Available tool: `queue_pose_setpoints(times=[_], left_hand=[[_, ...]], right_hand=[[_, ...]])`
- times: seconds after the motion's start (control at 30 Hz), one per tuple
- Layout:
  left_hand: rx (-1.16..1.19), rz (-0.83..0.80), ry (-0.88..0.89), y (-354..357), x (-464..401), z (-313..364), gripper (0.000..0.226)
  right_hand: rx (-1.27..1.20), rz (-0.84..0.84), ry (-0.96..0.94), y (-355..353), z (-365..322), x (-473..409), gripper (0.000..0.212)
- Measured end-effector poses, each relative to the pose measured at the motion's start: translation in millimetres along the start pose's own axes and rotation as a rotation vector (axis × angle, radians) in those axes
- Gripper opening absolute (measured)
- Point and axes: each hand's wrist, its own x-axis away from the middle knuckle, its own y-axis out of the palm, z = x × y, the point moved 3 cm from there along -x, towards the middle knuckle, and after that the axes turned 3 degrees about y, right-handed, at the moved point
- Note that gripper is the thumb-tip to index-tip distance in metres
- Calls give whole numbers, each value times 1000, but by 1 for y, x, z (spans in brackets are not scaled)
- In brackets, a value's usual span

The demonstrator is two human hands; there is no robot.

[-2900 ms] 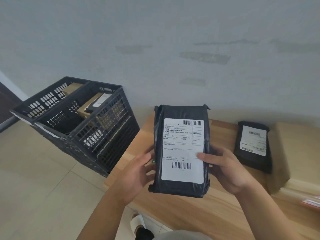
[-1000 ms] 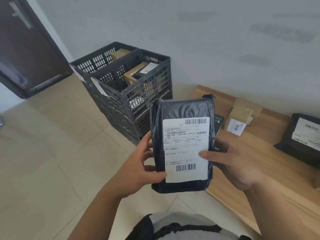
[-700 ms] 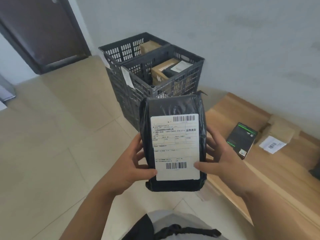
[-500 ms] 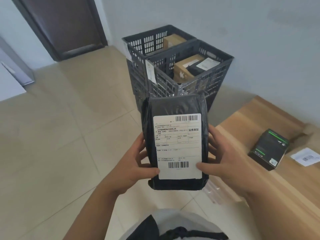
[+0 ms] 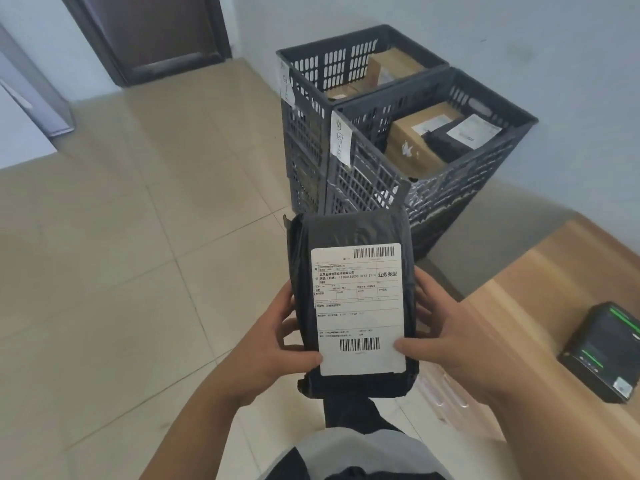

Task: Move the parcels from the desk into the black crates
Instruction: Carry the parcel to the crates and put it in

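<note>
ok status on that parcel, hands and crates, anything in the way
Left hand and right hand both gripping the black parcel, label up. Not in a crate yet. Near crate already holds parcels, room on top. Path clear.

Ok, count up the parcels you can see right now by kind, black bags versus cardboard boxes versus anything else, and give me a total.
Black poly bags: 2, one held by both hands, one in the near crate
Cardboard boxes: 2, near crate, far crate
Black printed box on the desk: 1
Total: 5
</note>
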Motion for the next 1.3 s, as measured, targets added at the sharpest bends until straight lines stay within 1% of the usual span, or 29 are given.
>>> queue_pose_setpoints(times=[0.17, 0.4, 0.5, 0.6, 0.77, 0.9, 1.03, 1.13, 1.23, 1.3], left_hand=[[-46, 24, -34, -43, -61, 22, 100], [-137, 21, -37, -101, -154, 71, 103], [-159, 42, -11, -121, -184, 79, 104], [-160, 70, -4, -144, -208, 79, 105], [-109, 57, -38, -187, -255, 77, 103], [-87, -26, -46, -221, -318, 89, 101], [-82, -136, -43, -251, -380, 120, 101], [12, -188, -101, -270, -431, 141, 101], [60, -220, -181, -275, -481, 156, 92], [69, -255, -205, -274, -512, 163, 88]], right_hand=[[-36, -42, 10, -16, -14, -83, 92], [-45, -76, -27, -45, -56, -193, 91], [-36, -101, -47, -53, -70, -234, 90], [-48, -120, -26, -55, -80, -269, 93], [-44, -83, 42, -51, -96, -321, 87], [-75, 35, 68, -59, -111, -366, 86], [-148, 151, 88, -66, -137, -402, 88], [-274, 315, 126, -74, -153, -431, 84], [-440, 531, 190, -80, -154, -446, 72], [-536, 643, 238, -79, -147, -447, 73]])
